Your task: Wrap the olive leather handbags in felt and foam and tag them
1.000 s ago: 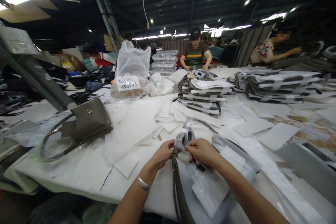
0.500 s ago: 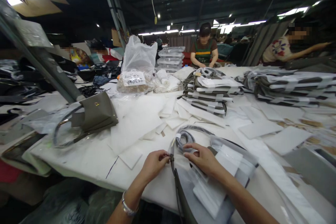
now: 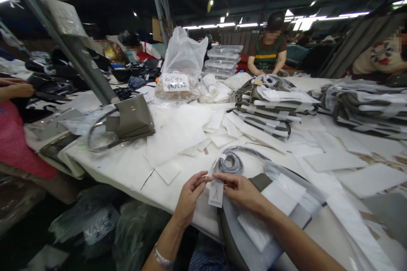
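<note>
My left hand (image 3: pixel 190 197) and my right hand (image 3: pixel 242 190) meet fingertip to fingertip over the near part of the table. Between them hangs a small pale tag (image 3: pixel 216 194) with a printed figure, pinched near its top by both hands. Under my right forearm lies a dark olive handbag (image 3: pixel 227 220), partly covered by clear plastic and white foam sheets (image 3: pixel 282 190). Just beyond my fingers rests a coiled strap (image 3: pixel 232 162) in grey wrapping, held with a white band.
An olive handbag (image 3: pixel 135 118) stands at the left near a slanted metal post (image 3: pixel 82 59). A labelled plastic sack (image 3: pixel 179 70) and stacked wrapped bags (image 3: pixel 270 106) are farther back. White sheets (image 3: pixel 181 131) cover the table (image 3: pixel 127 173). Co-workers sit or stand around it.
The view has turned left, showing another person's arm at the left edge. My hands have come together, and the small tag now shows between them; before, my left hand pinched a dark strap.
</note>
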### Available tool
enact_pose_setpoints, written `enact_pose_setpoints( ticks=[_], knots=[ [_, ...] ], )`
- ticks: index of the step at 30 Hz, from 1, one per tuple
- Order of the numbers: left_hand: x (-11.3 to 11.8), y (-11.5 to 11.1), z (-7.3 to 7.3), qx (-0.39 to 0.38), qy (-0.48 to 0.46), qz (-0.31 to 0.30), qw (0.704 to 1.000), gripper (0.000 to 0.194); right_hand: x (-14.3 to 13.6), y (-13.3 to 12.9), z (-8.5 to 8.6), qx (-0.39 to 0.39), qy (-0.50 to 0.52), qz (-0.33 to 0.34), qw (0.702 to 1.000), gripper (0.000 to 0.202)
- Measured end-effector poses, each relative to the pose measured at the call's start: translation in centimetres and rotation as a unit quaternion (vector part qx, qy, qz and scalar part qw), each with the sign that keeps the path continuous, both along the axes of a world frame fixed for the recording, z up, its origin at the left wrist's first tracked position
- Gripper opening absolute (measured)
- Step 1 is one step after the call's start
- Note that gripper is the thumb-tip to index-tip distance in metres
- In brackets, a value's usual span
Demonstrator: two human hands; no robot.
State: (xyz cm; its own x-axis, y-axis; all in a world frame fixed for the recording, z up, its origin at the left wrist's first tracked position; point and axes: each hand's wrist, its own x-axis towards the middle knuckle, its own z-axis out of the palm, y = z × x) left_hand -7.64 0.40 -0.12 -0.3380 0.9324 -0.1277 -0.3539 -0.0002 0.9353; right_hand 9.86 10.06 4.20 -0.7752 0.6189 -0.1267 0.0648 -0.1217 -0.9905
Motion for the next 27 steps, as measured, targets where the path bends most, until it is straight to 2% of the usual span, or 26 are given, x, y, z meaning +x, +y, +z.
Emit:
enact_pose_setpoints(
  ticks=[3, 6, 8, 12, 19, 24, 27],
  knots=[
    [0.2, 0.3, -0.2, 0.014, -0.038, 0.020, 0.999, 0.054, -0.6, 0.0, -0.4, 0.185, -0.045, -0.019, 0.981, 0.039],
    [0.4, 0.7, -0.5, 0.015, -0.060, 0.044, 0.997, 0.060, -0.8, -0.1, -0.4, 0.276, -0.075, -0.061, 0.956, 0.028],
    [0.6, 0.9, -0.8, 0.009, -0.063, 0.046, 0.997, 0.063, -0.7, 0.0, -0.4, 0.280, -0.100, -0.076, 0.952, 0.023],
    [0.7, 1.1, -1.1, 0.002, -0.044, 0.038, 0.998, 0.068, -0.4, 0.5, -0.7, 0.273, -0.173, -0.087, 0.942, 0.034],
    [0.6, 1.4, -0.7, 0.028, 0.037, 0.036, 0.998, 0.074, -1.0, -0.1, -0.4, 0.369, -0.234, -0.039, 0.899, 0.029],
    [0.5, 2.1, 0.0, 0.033, 0.156, 0.017, 0.987, 0.069, -1.6, -0.2, -0.2, 0.445, -0.297, 0.006, 0.845, 0.031],
    [0.2, 2.1, 1.3, 0.035, 0.250, 0.007, 0.967, 0.057, -1.5, -0.1, -0.6, 0.450, -0.282, 0.021, 0.847, 0.032]
  ],
)
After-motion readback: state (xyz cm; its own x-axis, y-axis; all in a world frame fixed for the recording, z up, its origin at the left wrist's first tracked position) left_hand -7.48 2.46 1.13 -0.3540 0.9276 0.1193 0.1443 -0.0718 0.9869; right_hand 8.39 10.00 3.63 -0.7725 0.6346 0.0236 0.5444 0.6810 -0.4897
